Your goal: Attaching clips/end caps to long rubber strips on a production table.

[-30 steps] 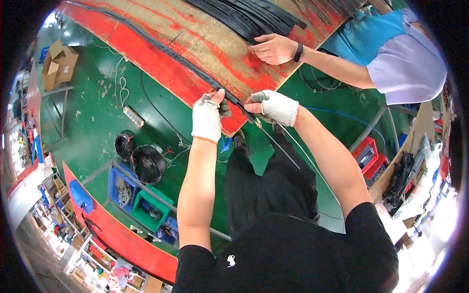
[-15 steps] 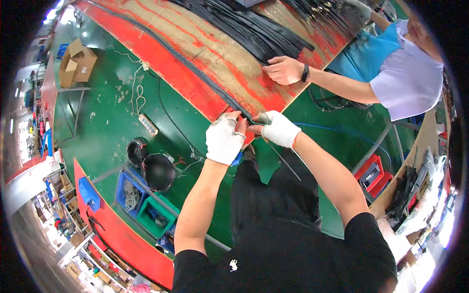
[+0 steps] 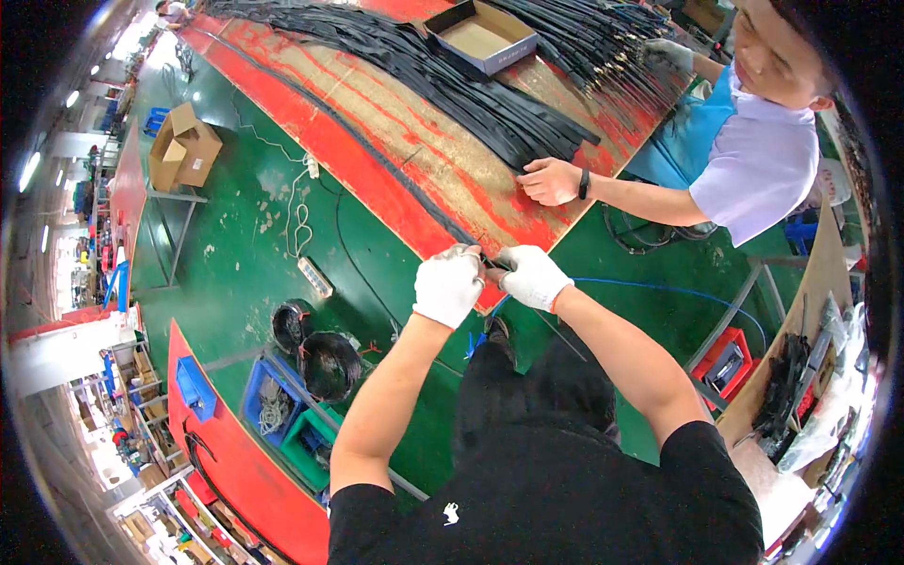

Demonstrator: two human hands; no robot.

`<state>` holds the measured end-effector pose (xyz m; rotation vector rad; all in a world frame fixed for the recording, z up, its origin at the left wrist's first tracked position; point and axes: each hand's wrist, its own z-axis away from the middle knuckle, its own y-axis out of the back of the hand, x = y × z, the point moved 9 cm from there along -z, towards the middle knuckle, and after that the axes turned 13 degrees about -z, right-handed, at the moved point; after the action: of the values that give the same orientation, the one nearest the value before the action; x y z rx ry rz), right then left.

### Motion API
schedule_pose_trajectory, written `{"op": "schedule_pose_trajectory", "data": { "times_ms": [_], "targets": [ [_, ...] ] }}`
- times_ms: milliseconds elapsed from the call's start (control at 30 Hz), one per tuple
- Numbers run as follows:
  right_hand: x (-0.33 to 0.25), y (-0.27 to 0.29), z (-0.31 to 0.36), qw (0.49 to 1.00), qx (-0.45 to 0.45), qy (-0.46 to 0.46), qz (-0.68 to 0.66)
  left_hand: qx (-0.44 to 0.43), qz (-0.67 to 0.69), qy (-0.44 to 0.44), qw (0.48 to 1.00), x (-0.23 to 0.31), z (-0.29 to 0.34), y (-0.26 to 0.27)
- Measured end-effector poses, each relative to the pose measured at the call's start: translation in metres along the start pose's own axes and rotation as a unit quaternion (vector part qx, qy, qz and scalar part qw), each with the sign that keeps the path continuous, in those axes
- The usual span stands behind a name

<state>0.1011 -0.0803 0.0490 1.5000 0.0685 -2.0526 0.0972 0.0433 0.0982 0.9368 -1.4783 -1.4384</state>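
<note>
Both my hands wear white gloves with bare fingertips and meet at the near corner of the red table. My left hand [image 3: 449, 284] is closed with its fingertips on the near end of a long black sleeve [image 3: 405, 181]. That sleeve lies along the table's left edge and runs far back. Right beside it, my right hand [image 3: 533, 276] pinches at the same end. A thin dark rod [image 3: 565, 340] sticks out below my right hand, slanting down over my leg. The fingers hide how rod and sleeve meet.
Flat black sleeves [image 3: 452, 94] and an open carton [image 3: 482, 40] cover the worn red table [image 3: 311, 122]. A co-worker's hand [image 3: 550, 182] rests on the sleeve ends at right. Black buckets [image 3: 330, 365], a power strip [image 3: 315, 278] and cords lie on the green floor.
The whole view has shifted, bringing more of the table's far side and the carton into sight. My hands stay together at the sleeve's end, with the left fingers now closer to the right ones.
</note>
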Motion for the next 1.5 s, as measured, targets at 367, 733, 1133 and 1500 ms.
{"op": "schedule_pose_trajectory", "data": {
  "times_ms": [367, 733, 1133, 1500],
  "targets": [
    [0.006, -0.008, 0.002, 1.0, 0.007, 0.004, -0.001, 0.079, 0.112, 0.117, 0.984, -0.02, 0.021, -0.022],
    [0.023, -0.031, 0.007, 0.977, -0.027, -0.117, -0.175, 0.03, 0.657, 0.396, 0.641, -0.096, 0.029, -0.148],
    [0.046, -0.055, 0.003, 0.967, 0.006, -0.118, -0.228, 0.095, 0.48, 0.378, 0.786, -0.149, -0.002, -0.148],
    [0.109, -0.018, 0.005, 0.969, 0.058, -0.194, -0.144, 0.192, 0.341, 0.542, 0.744, -0.22, 0.208, -0.234]
  ]
}}
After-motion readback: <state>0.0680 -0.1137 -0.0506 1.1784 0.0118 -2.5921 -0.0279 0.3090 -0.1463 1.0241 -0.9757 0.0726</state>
